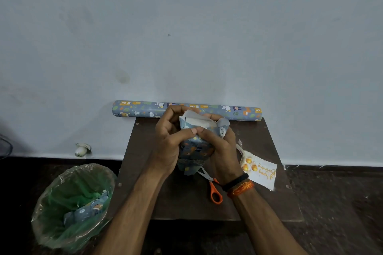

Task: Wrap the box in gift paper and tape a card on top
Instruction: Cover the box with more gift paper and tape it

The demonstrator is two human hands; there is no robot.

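Observation:
A box [194,147] covered in blue animal-print gift paper stands on end above the small dark table [186,203]. My left hand [167,141] grips its left side, with the thumb pressing the paper near the top. My right hand [219,147] holds the right side, fingers curled around the paper. The open top end shows white paper flaps [194,119] sticking up. A white "Happy Birthday" card [261,173] lies on the table to the right. A clear tape roll [241,152] sits partly hidden behind my right hand.
Orange-handled scissors [214,189] lie on the table under my right wrist. The gift paper roll [186,109] rests along the wall at the table's far edge. A bin with a green liner [70,205] holding paper scraps stands on the floor at left.

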